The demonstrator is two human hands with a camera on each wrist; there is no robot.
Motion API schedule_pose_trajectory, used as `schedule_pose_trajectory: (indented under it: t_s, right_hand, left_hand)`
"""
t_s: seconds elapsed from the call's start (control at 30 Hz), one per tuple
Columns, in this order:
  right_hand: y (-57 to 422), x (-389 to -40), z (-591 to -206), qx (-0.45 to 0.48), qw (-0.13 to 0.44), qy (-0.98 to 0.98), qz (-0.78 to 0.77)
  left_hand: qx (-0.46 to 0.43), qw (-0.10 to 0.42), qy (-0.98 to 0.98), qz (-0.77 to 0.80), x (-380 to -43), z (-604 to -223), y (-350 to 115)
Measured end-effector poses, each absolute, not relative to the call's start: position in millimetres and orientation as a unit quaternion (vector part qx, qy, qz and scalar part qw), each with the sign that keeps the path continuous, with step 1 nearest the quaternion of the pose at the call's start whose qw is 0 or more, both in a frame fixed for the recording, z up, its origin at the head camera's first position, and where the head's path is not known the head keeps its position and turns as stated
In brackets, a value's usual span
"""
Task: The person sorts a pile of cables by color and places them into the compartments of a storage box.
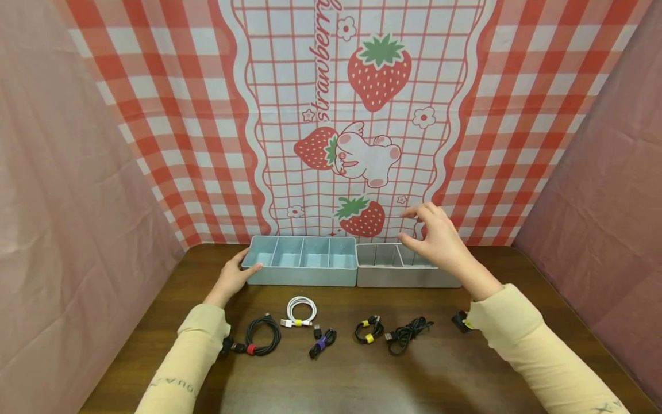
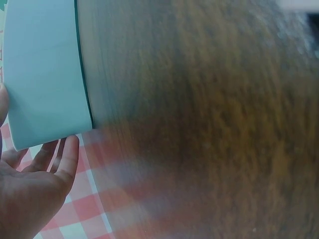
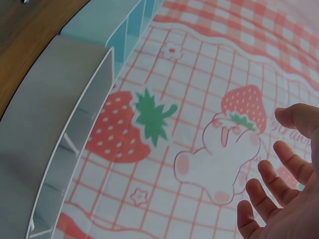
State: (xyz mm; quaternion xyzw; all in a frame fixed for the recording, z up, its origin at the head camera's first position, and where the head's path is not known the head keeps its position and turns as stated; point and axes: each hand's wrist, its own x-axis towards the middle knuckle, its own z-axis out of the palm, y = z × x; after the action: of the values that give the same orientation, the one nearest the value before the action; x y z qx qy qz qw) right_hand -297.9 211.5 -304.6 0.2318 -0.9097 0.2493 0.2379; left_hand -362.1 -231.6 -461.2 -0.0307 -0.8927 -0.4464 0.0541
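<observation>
A light blue divided storage box stands on the table, and my left hand holds its left end, thumb at the front rim and fingers along the end wall. In the left wrist view the fingertips touch that end panel. Beside it, end to end, is a grey divided box. Over the grey box my right hand is raised, thumb and fingers spread apart with nothing between them. The right wrist view shows this hand with loosely bent fingers, away from the grey box.
In front of the boxes lie coiled cables: black with a red tie, white, black with a purple tie, black with yellow ties, and plain black. A black item sits by the right sleeve. A checked cloth hangs behind.
</observation>
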Motion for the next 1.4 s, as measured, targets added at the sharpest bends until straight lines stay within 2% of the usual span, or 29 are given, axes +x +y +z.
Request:
schedule_pose_trajectory:
  t_s: [0.77, 1.4]
  right_hand:
    - [170.6, -284.5, -326.9, 0.276, 0.259, -0.885, 0.271]
    - [144.3, -278.2, -354.5, 0.29, 0.225, -0.882, 0.296]
  left_hand:
    - [-0.026, 0.046, -0.895, -0.443, -361.0, -459.3, -231.2]
    - [-0.027, 0.04, -0.897, -0.439, -358.2, -456.9, -229.6]
